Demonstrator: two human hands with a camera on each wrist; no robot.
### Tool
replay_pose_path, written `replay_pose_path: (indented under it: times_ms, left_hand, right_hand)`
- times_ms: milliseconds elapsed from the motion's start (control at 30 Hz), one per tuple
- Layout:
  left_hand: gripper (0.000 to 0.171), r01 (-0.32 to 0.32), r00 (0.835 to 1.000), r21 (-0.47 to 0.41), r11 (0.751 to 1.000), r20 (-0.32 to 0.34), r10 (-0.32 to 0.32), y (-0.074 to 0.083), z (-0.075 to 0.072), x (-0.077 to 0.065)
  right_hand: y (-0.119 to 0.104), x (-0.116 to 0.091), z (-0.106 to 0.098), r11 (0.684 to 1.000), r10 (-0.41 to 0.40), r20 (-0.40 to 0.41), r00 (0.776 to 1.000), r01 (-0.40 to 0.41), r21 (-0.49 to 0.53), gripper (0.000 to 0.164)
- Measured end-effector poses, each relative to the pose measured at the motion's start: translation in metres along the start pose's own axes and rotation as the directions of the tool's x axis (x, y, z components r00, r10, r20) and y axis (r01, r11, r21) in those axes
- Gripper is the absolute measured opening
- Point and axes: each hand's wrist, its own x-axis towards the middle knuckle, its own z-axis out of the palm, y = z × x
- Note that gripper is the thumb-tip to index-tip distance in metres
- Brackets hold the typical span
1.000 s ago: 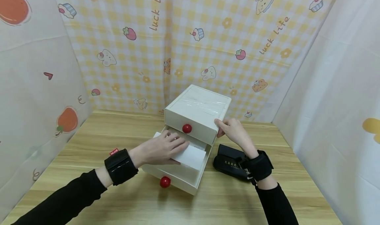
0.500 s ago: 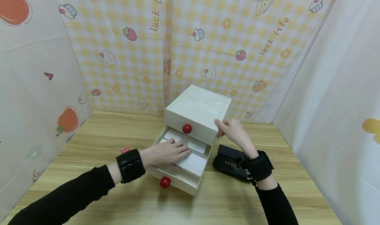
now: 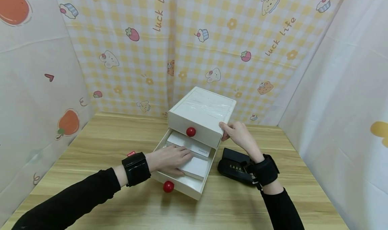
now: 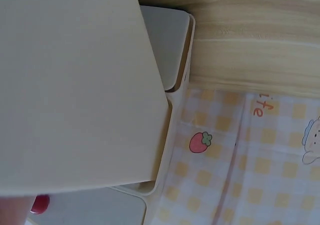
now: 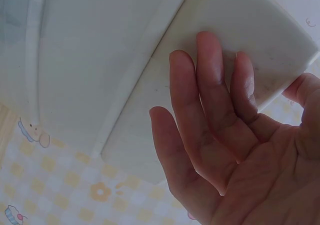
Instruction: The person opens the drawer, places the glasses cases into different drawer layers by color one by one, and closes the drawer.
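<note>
A white drawer unit (image 3: pixel 203 103) with red ball knobs stands on the table, its drawer (image 3: pixel 185 189) pulled out towards me. Inside that drawer is a white box (image 3: pixel 198 168); my left hand (image 3: pixel 170 160) grips it from above, thumb at its near side. Behind it lies another white box (image 3: pixel 189 143) with dark lettering, partly under the upper level. In the left wrist view the drawer's outer side (image 4: pixel 80 95) fills much of the picture, hiding most of the hand. My right hand (image 5: pixel 235 150) steadies the unit's right front corner, thumb over the edge and nearly straight fingers along the side.
A black case (image 3: pixel 233 169) with gold lettering lies on the wooden table (image 3: pixel 121 135), right of the drawer and partly behind my right wrist. A patterned yellow-checked cloth (image 3: pixel 136 71) hangs behind the unit. White cloths enclose both sides.
My left hand has shifted right and lowered the front white box from a tilted pose at the drawer's rim into the drawer. The lettered box shows more fully. My right hand has stayed in place.
</note>
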Motion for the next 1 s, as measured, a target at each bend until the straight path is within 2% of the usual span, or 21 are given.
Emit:
replay_pose_path:
  times_ms: [133,267,367,433,500,567,633,733,800,867,900,933,967,1000]
  left_hand:
    - [0.063,0.008,1.000,0.010,1.000,-0.008,-0.008,0.000,-0.003,-0.002]
    - [0.055,-0.007,0.999,0.020,1.000,-0.051,0.008,-0.001,-0.012,-0.007]
    - [0.040,-0.014,0.990,-0.003,1.000,-0.142,0.013,0.000,-0.020,-0.014]
    - [0.027,-0.029,0.970,-0.016,0.999,-0.241,0.024,0.002,-0.023,-0.018]
    - [0.016,-0.070,0.931,-0.011,0.998,-0.360,0.061,0.006,-0.023,-0.022]
    - [0.008,-0.122,0.875,0.032,0.992,-0.469,0.123,0.011,-0.020,-0.025]
    - [0.007,-0.173,0.806,0.093,0.980,-0.559,0.195,0.016,-0.014,-0.028]
    - [0.014,-0.225,0.694,0.230,0.947,-0.645,0.321,0.022,-0.006,-0.032]
    - [0.020,-0.268,0.609,0.318,0.909,-0.676,0.416,0.024,-0.002,-0.033]
    - [0.022,-0.315,0.539,0.392,0.864,-0.676,0.503,0.026,0.001,-0.035]
    - [0.022,-0.341,0.512,0.420,0.841,-0.668,0.540,0.026,0.003,-0.037]
    - [0.019,-0.365,0.502,0.433,0.824,-0.654,0.566,0.027,0.005,-0.038]
    - [0.017,-0.389,0.497,0.443,0.808,-0.637,0.589,0.027,0.008,-0.040]
    - [0.015,-0.409,0.503,0.440,0.800,-0.622,0.599,0.027,0.011,-0.041]
  right_hand:
    - [0.000,0.000,-0.001,1.000,-0.006,-0.003,1.000,0.006,-0.003,0.058]
    - [0.000,0.000,-0.001,1.000,-0.004,-0.002,1.000,0.004,0.001,0.058]
    - [0.000,-0.001,-0.001,1.000,-0.001,0.001,1.000,0.001,0.008,0.058]
    - [0.000,-0.001,-0.001,1.000,0.001,0.001,1.000,-0.001,0.012,0.058]
    - [0.000,-0.002,-0.001,1.000,0.003,0.004,1.000,-0.003,0.012,0.058]
    - [0.000,-0.002,0.000,1.000,0.008,0.005,1.000,-0.008,0.013,0.058]
    - [0.001,-0.002,0.000,1.000,0.009,0.008,1.000,-0.009,0.011,0.058]
    - [0.001,-0.001,0.000,1.000,0.010,0.010,1.000,-0.010,0.012,0.058]
    - [0.001,-0.001,0.000,1.000,0.013,0.009,1.000,-0.013,0.014,0.059]
    - [0.001,-0.001,-0.001,1.000,0.013,0.009,1.000,-0.014,0.015,0.059]
    - [0.001,-0.002,-0.001,1.000,0.012,0.009,1.000,-0.012,0.015,0.059]
    - [0.001,-0.001,-0.001,1.000,0.011,0.008,1.000,-0.011,0.016,0.059]
    - [0.001,-0.001,0.000,1.000,0.009,0.007,1.000,-0.009,0.017,0.059]
    - [0.001,-0.001,0.000,1.000,0.007,0.007,1.000,-0.007,0.018,0.059]
